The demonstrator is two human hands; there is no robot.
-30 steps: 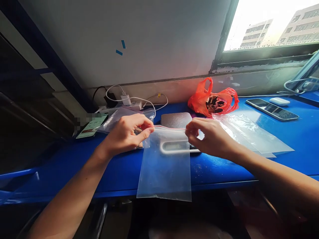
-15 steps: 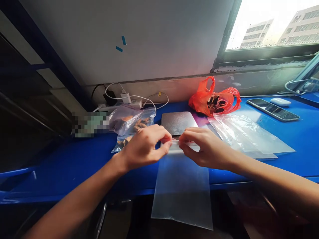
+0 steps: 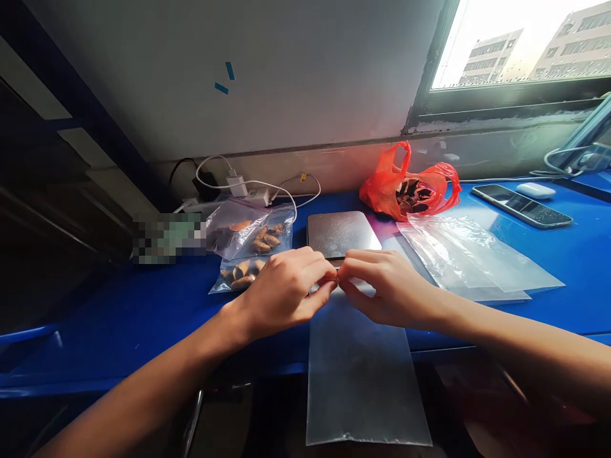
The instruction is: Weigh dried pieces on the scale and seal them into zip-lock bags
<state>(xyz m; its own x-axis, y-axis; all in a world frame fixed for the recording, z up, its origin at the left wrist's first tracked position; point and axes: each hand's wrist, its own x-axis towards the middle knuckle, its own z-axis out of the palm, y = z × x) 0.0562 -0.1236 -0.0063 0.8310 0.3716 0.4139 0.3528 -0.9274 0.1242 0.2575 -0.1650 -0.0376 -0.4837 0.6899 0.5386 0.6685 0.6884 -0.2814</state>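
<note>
My left hand [image 3: 291,283] and my right hand [image 3: 382,283] meet at the top edge of a clear plastic bag [image 3: 365,381], each pinching it with thumb and fingertips. The bag looks flat and hangs down past the table's front edge. Right behind my fingers lies a flat metal-topped scale [image 3: 342,233]. To the left, near my left hand, are filled zip bags [image 3: 238,273] with brown, curved, dried pieces inside. More flat clear bags [image 3: 482,261] lie in a fanned stack beyond my right forearm. My fingers hide part of the bag's top edge.
A red plastic bag [image 3: 389,191] with dark pieces in it stands open by the wall. A phone [image 3: 522,205] and a white earbud case [image 3: 535,191] rest at the right. White chargers and cables [image 3: 237,185] lie at the back left on the blue table [image 3: 138,318].
My fingertips have come together at the bag's top edge, the left hand moving right. The bag's lower end has swung right and down in view.
</note>
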